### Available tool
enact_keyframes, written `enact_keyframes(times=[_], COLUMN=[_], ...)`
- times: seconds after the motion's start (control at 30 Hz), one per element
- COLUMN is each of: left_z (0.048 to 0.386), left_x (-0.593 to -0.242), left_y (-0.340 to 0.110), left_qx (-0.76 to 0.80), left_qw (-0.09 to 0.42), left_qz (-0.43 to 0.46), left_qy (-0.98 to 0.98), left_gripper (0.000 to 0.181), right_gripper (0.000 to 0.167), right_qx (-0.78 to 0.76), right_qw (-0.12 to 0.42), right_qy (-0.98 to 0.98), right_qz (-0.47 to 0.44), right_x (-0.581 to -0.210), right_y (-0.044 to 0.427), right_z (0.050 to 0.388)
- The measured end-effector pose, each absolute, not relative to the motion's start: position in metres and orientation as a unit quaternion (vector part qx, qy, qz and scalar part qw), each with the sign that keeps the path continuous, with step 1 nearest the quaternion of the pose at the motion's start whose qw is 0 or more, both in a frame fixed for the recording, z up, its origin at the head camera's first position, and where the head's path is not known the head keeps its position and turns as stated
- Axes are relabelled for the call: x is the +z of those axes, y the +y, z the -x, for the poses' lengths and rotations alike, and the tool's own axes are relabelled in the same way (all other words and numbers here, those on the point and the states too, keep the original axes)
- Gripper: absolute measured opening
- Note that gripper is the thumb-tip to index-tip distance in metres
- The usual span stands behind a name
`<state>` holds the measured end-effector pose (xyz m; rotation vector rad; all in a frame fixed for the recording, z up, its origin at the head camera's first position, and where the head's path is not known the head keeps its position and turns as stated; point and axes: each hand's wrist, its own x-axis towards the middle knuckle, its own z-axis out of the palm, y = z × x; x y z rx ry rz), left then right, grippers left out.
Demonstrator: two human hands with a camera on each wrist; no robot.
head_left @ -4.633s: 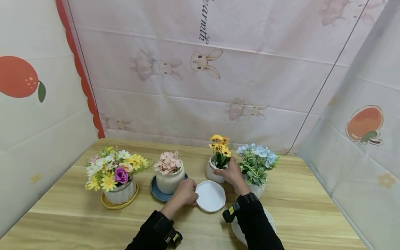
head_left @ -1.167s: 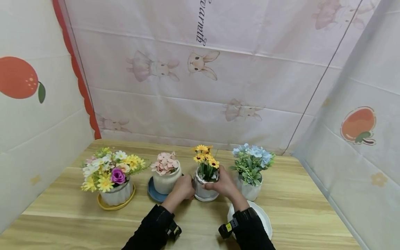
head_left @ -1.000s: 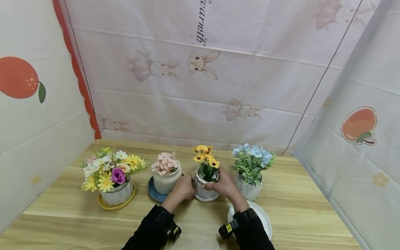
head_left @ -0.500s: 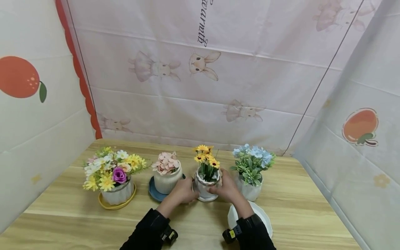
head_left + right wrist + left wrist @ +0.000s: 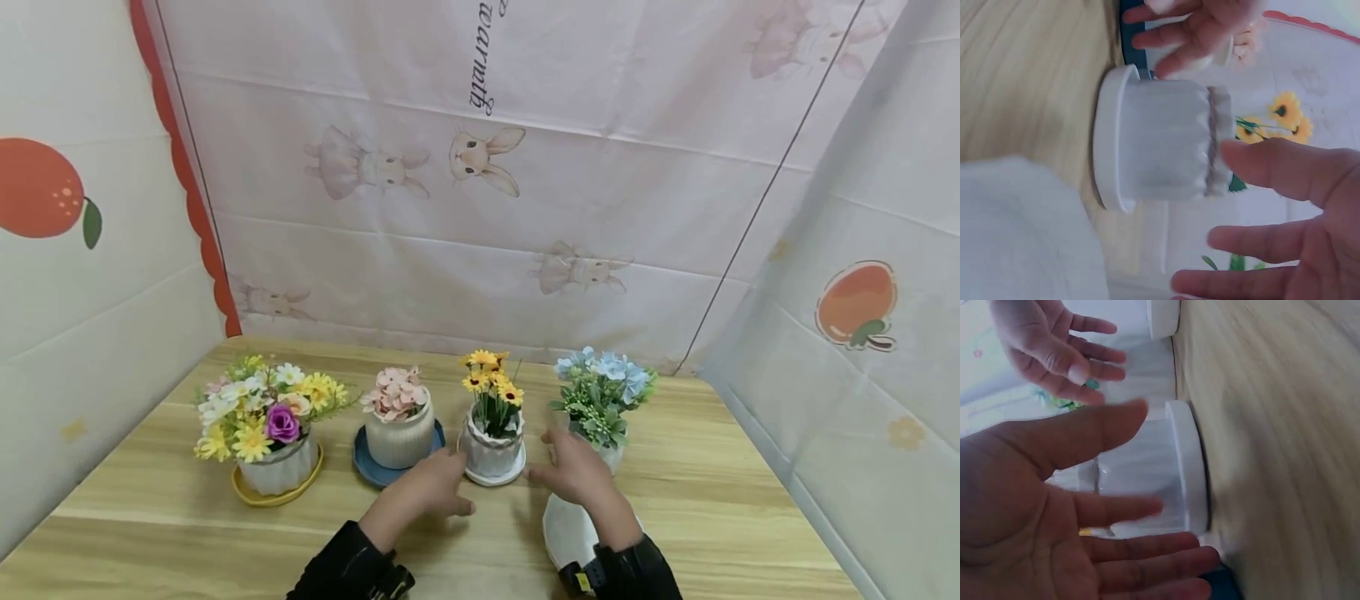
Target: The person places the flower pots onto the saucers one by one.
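Observation:
A white flower pot [image 5: 491,454] with yellow daisy-like flowers [image 5: 491,379] stands upright on a small white saucer [image 5: 497,478] near the table's middle. To its left, my left hand [image 5: 426,492] is spread with its fingers apart and holds nothing. My right hand [image 5: 581,477] is on the other side, fingers extended, in front of the pot of blue flowers [image 5: 603,392]. In the right wrist view, the white pot [image 5: 1166,137] sits within the saucer's rim [image 5: 1109,137]; my thumb overlaps the pot's top edge there, and whether it touches I cannot tell.
A larger white plate [image 5: 566,529] lies partly under my right forearm. Left of the daisies, a ribbed cream pot [image 5: 401,440] of pink flowers stands on a blue saucer [image 5: 366,467]. Farther left, a mixed bouquet pot [image 5: 281,468] rests on a yellow saucer [image 5: 258,498].
The daisy pot moved left and forward from the bare table onto the small white saucer. Both hands gripped around it half a second ago; now they have let go and drawn apart.

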<state>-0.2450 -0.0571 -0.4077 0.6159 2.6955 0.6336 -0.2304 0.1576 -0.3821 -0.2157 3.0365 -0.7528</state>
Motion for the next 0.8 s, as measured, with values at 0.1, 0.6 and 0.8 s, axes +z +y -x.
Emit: enact_keyframes(times=[0.1,0.6,0.8], left_z=[0.240,0.226,0.220], left_x=[-0.405,-0.399,-0.394], left_y=[-0.056,-0.043,-0.033], left_qx=[0.188,0.182,0.168], left_qw=[0.162,0.120,0.120], left_qz=[-0.242,-0.303,-0.317], left_qy=[0.938,0.928,0.926], left_gripper=[0.072,0.058,0.058], right_gripper=[0.059,0.073,0.061], right_qx=[-0.221,-0.190,-0.185], right_qw=[0.026,0.106,0.069], right_qy=[0.972,0.975,0.980], right_qz=[0.069,0.039,0.003], right_x=[-0.377,-0.361,-0.362], right_y=[0.164,0.199,0.214], right_z=[0.223,0.207,0.208])
